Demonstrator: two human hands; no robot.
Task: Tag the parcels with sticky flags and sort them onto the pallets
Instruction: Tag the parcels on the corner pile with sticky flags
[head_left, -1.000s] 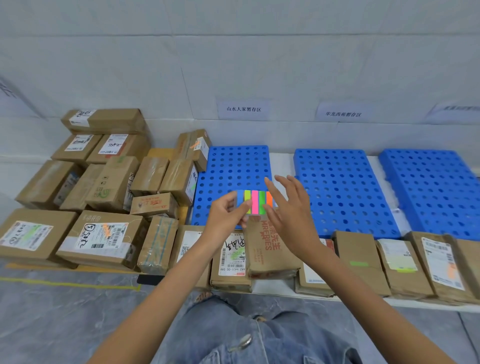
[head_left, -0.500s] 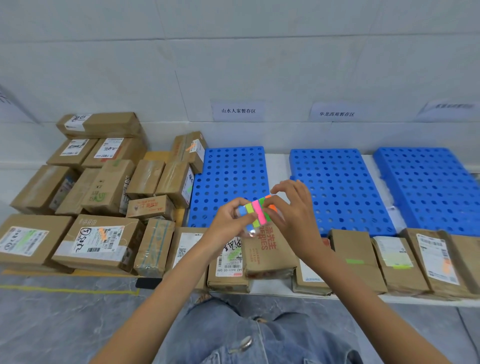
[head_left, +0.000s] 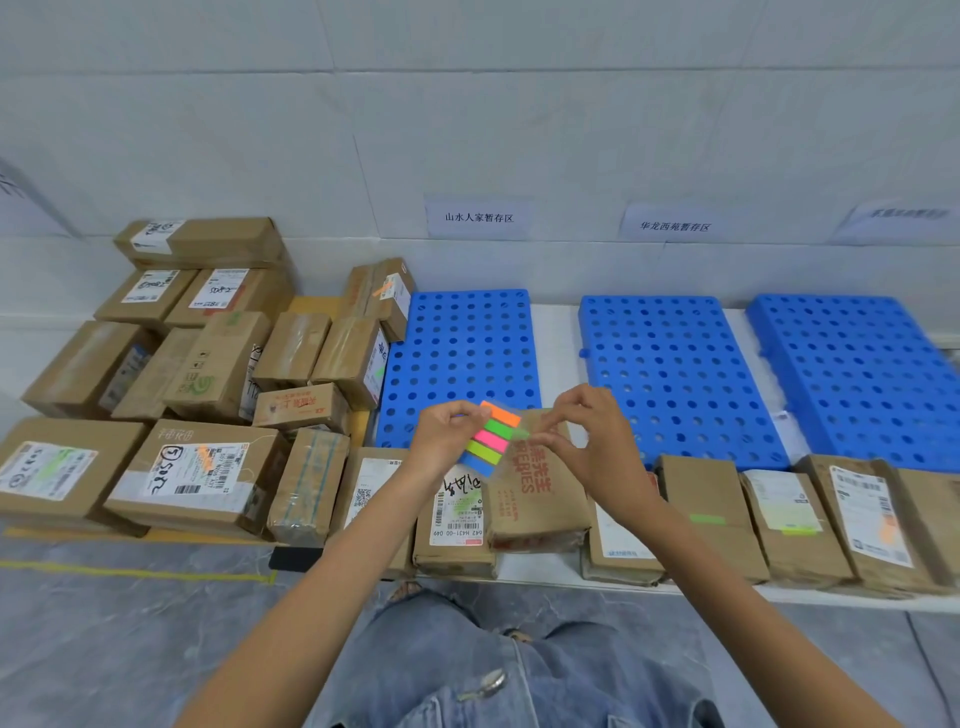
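Observation:
My left hand (head_left: 448, 435) grips a pad of sticky flags (head_left: 491, 439) with orange, green, pink, yellow-green and blue strips, tilted to the right. My right hand (head_left: 582, 435) pinches the free end of the green flag (head_left: 521, 432) at the pad's edge. Both hands hover above a brown parcel with red lettering (head_left: 535, 493) in the front row. Behind them lie three blue perforated pallets (head_left: 462, 343), (head_left: 670, 369), (head_left: 857, 364), with no parcels on them.
A pile of brown cardboard parcels (head_left: 208, 374) fills the left side. A row of flat parcels (head_left: 779, 514) runs along the white platform's front edge, some with flags on them. Paper signs (head_left: 478, 218) hang on the wall above the pallets. My knees in jeans are below.
The flag pad has tilted from upright strips to a slant. My right hand went from open beside the pad to pinching the green flag and drawing it to the right.

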